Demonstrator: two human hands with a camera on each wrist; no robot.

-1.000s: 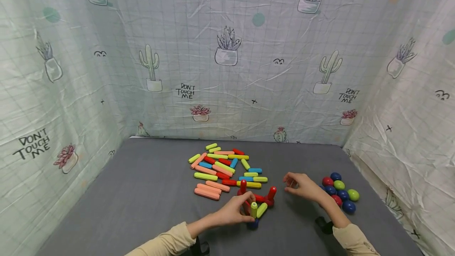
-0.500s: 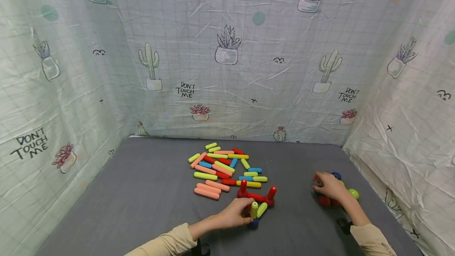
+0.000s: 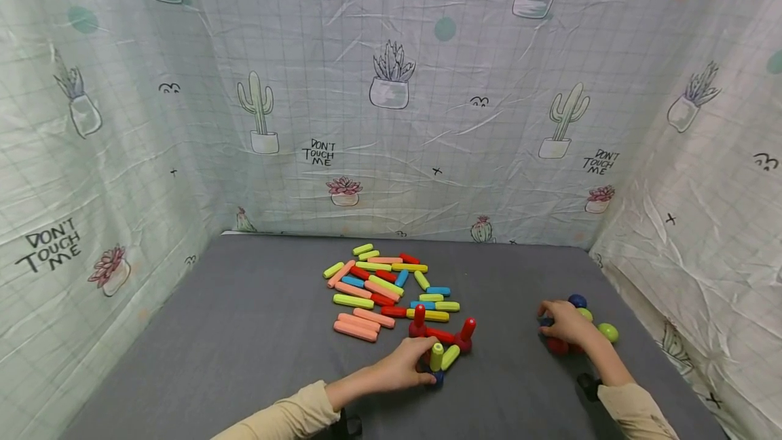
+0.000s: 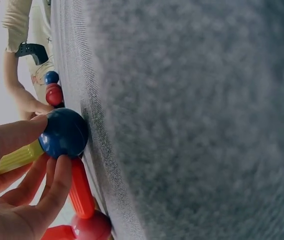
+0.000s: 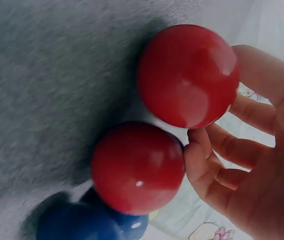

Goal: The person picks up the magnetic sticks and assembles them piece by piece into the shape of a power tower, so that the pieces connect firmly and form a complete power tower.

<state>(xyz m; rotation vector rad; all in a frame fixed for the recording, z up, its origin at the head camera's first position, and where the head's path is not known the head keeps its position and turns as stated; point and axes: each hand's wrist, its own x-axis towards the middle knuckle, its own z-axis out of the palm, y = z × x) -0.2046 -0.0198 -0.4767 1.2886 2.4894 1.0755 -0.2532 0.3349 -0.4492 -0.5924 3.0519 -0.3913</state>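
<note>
My left hand (image 3: pixel 400 365) pinches a dark blue ball (image 4: pixel 64 132) between thumb and fingers. A yellow-green rod (image 3: pixel 436 357) stands upright on that ball, and another yellow-green rod (image 3: pixel 450 357) slants away beside it. In the left wrist view a red rod (image 4: pixel 82 190) runs from the blue ball to a red ball (image 4: pixel 92 226). Two more red rods (image 3: pixel 468 326) stand up from the frame's far corners. At the right, my right hand (image 3: pixel 568 323) grips a blue ball (image 3: pixel 546 322) with its fingertips. Red balls (image 5: pixel 188 76) in front hide those fingertips in the right wrist view.
Loose rods (image 3: pixel 379 284) in salmon, yellow-green, red, yellow and blue lie beyond the frame. More balls, among them a green one (image 3: pixel 607 333) and a blue one (image 3: pixel 577 301), cluster round my right hand. A patterned cloth (image 3: pixel 391 134) walls the grey table (image 3: pixel 244 331).
My right hand has moved right from mid-table to the ball cluster, and a blue ball now shows at its fingertips. My left hand stays at the frame's near corner.
</note>
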